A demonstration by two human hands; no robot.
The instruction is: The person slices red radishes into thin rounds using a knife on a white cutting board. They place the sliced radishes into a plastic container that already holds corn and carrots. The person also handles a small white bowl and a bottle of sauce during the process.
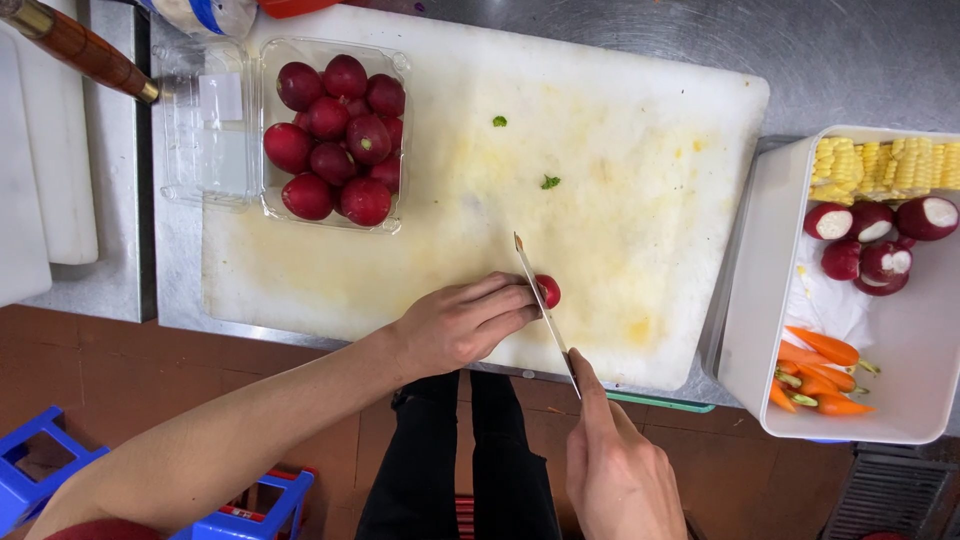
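Your left hand [462,322] pins one radish [548,291] at the board's [620,180] six o'clock edge, fingers together on it. Your right hand [612,462], fingers wrapped on the handle, sets the knife [541,300] against it. At ten o'clock, a clear punnet [400,130] holds about eleven radishes; at three o'clock, a tub [900,400] holds five trimmed ones.

Both arms are bare right up past the elbow, no sleeves showing on the forearms at all. Left hand [455,322] wears no glove, no ring, no watch, and the nails are cut short. Right hand [615,470], same story: bare, nothing on the wrist. A sliver of red cloth shows at the left upper arm. Below, dark black trousers [450,470] with creases running down the legs.
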